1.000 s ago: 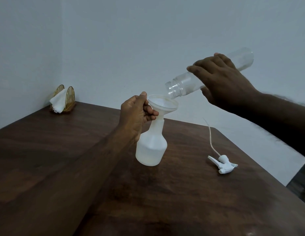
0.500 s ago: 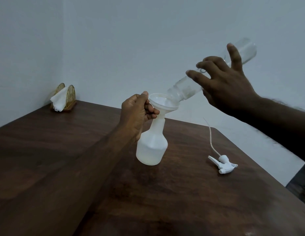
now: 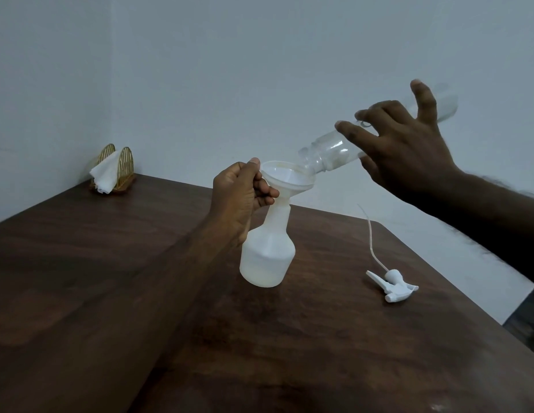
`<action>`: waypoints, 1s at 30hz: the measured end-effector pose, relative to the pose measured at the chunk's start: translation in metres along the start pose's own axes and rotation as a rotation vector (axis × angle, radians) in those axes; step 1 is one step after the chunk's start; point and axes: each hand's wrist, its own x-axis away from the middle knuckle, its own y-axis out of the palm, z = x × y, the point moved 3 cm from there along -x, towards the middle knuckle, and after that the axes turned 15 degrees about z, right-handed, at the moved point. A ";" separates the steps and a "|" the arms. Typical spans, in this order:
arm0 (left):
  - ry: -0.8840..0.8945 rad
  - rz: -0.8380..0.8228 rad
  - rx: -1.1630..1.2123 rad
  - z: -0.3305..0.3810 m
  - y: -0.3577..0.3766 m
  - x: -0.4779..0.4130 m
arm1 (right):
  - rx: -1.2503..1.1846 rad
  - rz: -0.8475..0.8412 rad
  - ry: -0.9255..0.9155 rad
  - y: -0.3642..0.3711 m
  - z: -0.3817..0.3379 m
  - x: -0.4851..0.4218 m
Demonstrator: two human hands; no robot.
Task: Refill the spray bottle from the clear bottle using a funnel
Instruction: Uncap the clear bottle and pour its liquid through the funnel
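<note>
The left hand [image 3: 242, 198] pinches the funnel [image 3: 289, 177] to steady it atop the spray bottle [image 3: 267, 257] on the table [image 3: 334, 353], while the right hand [image 3: 408, 153], at two o'clock, loosely grips the clear bottle [image 3: 328, 156], its mouth tipped into the funnel for pouring.

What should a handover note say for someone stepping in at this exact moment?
Left hand grips the funnel at its rim, steadying it in the neck of the spray bottle.
Right hand holds the clear bottle tilted, mouth down at the funnel's rim.
Spray head with its tube lies on the table, right of the spray bottle.
Done: head off, funnel seated, bottle tipped to pour. Flow cannot be made out.
Left: finish pouring, set the clear bottle down, lift out the funnel, refit the head.
</note>
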 end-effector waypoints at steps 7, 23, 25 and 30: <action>-0.003 0.003 0.000 -0.001 0.000 0.001 | -0.004 -0.013 0.037 -0.001 -0.001 0.003; 0.017 0.005 -0.005 -0.002 0.000 0.002 | -0.006 -0.089 0.092 -0.002 -0.004 0.015; 0.017 -0.001 -0.003 -0.003 0.000 0.002 | -0.007 -0.131 0.154 -0.003 -0.004 0.015; -0.007 -0.003 -0.001 -0.004 -0.002 0.001 | -0.185 -0.312 0.387 -0.009 -0.013 0.017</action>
